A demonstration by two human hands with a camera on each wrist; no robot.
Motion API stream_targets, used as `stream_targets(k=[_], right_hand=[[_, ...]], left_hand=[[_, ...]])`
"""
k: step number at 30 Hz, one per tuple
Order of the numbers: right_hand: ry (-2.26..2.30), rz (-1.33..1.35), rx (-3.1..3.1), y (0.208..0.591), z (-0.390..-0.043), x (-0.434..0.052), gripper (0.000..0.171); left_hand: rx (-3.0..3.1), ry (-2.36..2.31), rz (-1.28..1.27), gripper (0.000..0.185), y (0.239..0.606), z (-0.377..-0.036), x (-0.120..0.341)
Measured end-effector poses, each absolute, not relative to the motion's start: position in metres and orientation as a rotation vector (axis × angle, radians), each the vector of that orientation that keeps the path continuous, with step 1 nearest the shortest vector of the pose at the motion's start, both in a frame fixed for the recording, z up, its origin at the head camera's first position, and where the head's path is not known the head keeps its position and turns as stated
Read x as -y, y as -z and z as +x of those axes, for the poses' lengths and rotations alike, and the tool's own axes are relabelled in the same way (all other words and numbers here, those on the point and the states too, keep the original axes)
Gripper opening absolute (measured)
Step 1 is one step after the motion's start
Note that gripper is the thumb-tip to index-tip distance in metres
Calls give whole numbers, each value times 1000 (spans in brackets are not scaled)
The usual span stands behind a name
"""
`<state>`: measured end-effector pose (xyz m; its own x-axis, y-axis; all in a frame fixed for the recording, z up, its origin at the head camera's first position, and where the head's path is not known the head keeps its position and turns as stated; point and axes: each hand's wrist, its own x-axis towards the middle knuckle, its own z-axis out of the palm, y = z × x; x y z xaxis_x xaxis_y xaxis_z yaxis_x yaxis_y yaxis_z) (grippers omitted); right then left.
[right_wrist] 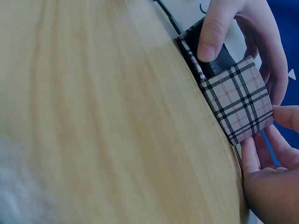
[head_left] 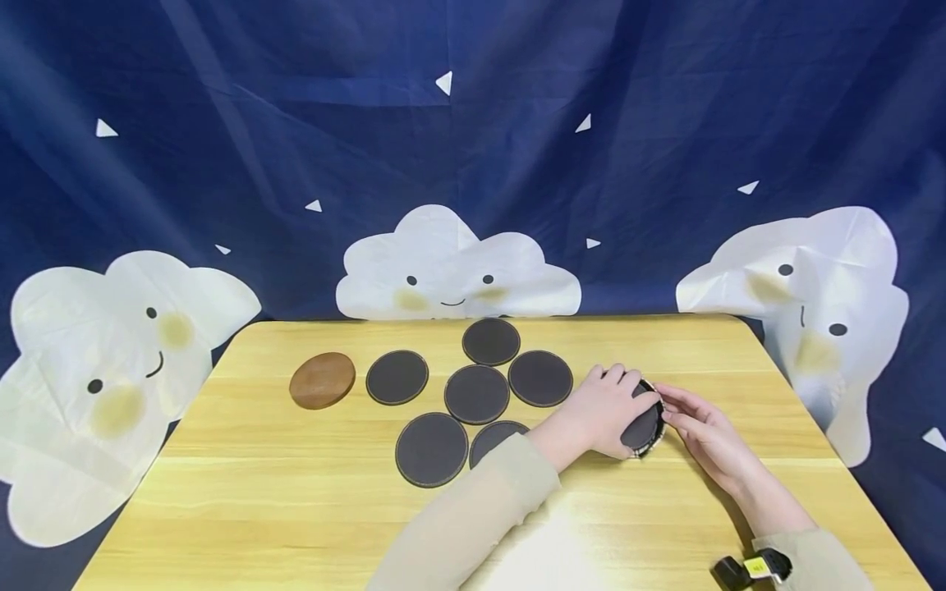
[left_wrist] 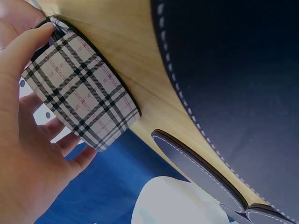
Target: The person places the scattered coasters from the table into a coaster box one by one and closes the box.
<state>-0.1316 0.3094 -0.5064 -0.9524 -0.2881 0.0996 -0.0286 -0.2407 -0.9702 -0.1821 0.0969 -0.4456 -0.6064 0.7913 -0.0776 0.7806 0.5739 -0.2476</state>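
A round holder (head_left: 645, 428) with a plaid side wall (left_wrist: 79, 93) and a dark disc on top stands on the wooden table (head_left: 259, 509), right of centre. My left hand (head_left: 628, 396) reaches across and grips it, thumb on the rim and fingers curled round the wall. My right hand (head_left: 676, 410) lies just right of it, its straight fingertips (right_wrist: 285, 116) touching the plaid wall (right_wrist: 238, 100). Several dark stitched round coasters (head_left: 476, 394) lie flat in a cluster left of the hands. A brown wooden disc (head_left: 322, 380) sits further left.
My left forearm crosses over the nearest dark coaster (head_left: 497, 437). A blue backdrop with white clouds (head_left: 451, 271) hangs behind the table. A small black and yellow device (head_left: 754, 568) sits at my right wrist. Bare tabletop lies at the front left.
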Motion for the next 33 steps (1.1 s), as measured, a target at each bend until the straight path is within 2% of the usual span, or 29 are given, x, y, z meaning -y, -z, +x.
stream_targets(k=[17, 33], right_hand=[[2313, -392, -1868, 506, -131, -307, 52], [2350, -415, -1850, 509, -131, -306, 51]], left_hand=[[2716, -339, -1415, 88, 434, -183, -85], [2677, -317, -1382, 82, 413, -183, -42]])
